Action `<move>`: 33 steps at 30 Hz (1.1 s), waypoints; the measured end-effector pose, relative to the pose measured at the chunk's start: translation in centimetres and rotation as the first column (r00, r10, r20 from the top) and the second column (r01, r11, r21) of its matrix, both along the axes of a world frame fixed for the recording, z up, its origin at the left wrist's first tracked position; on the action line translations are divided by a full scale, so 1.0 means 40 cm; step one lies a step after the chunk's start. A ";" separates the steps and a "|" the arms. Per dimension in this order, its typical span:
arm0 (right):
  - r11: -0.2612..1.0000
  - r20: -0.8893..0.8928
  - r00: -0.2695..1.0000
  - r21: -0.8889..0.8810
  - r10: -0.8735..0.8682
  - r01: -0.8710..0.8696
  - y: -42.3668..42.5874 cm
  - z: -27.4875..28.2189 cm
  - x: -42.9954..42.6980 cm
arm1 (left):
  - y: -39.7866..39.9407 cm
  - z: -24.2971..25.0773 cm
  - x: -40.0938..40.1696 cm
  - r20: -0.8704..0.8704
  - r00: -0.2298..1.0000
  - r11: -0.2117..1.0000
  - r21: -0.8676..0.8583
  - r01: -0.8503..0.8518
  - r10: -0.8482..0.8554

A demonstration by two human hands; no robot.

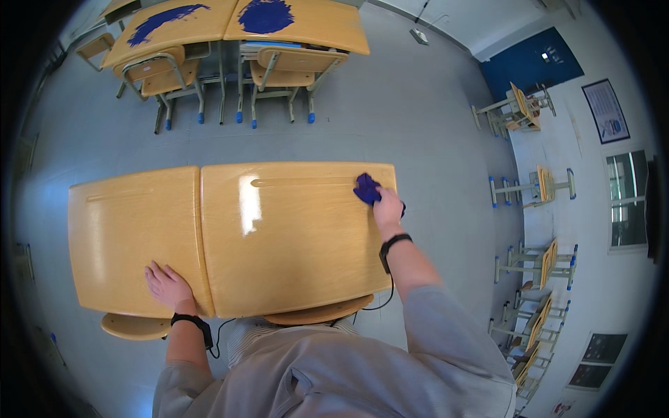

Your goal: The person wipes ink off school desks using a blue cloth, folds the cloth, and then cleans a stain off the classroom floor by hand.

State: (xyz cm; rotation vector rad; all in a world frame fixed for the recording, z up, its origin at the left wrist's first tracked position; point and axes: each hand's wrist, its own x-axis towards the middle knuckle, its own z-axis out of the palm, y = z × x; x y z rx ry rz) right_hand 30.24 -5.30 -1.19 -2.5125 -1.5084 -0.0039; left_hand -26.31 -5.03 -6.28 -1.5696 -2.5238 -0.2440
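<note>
Two wooden school desks stand side by side before me. My right hand (pixel 389 208) grips a crumpled dark purple cloth (pixel 367 189) at the far right corner of the right desk (pixel 292 240). The cloth lies against the desktop, over the right end of its pencil groove (pixel 306 182). My left hand (pixel 168 286) rests palm down on the left desk (pixel 125 235), near its front right part, holding nothing. On each wrist is a black band with a small device and a cable.
Chair backs (pixel 320 310) touch the near desk edges. Farther off, another desk pair bears dark blue-purple patches (pixel 265 15), with chairs (pixel 290 68) before it. Desks and chairs (pixel 544 184) line the right wall. A flat mop (pixel 419 36) lies near a blue door (pixel 533 62).
</note>
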 end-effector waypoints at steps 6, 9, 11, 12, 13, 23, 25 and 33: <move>0.969 -0.112 0.963 0.015 0.245 -0.245 -0.218 0.001 -0.240 | -0.015 -0.004 -0.005 -0.004 1.000 1.000 -0.007 0.009 -0.009; 0.926 -0.152 0.915 0.005 0.375 -0.378 -0.242 0.033 -0.368 | -0.011 0.010 0.012 0.034 0.999 0.998 -0.057 -0.021 0.023; 0.883 -0.172 0.876 -0.059 0.450 -0.465 -0.237 0.068 -0.452 | -0.017 0.006 0.004 0.036 0.999 0.998 -0.066 -0.021 0.023; 0.878 -0.197 0.867 -0.052 0.458 -0.475 -0.216 0.067 -0.478 | -0.014 0.012 0.010 0.063 0.998 0.999 -0.049 -0.008 0.011; 0.873 -0.220 0.857 -0.041 0.466 -0.485 -0.186 0.063 -0.499 | -0.009 0.016 0.015 0.089 0.996 1.000 -0.027 0.003 -0.001; 0.909 -0.189 0.914 -0.150 0.360 -0.389 0.215 0.062 -0.641 | -0.012 0.002 0.008 0.132 0.989 0.997 0.046 0.055 -0.060; 0.928 -0.184 0.933 -0.160 0.308 -0.338 0.225 0.064 -0.662 | -0.011 0.010 0.008 0.173 0.984 0.999 -0.001 0.041 -0.040; 0.959 -0.959 -0.031 0.283 0.283 -0.025 0.063 0.224 -0.572 | -0.027 -0.010 -0.010 0.260 0.963 0.997 0.028 0.069 -0.074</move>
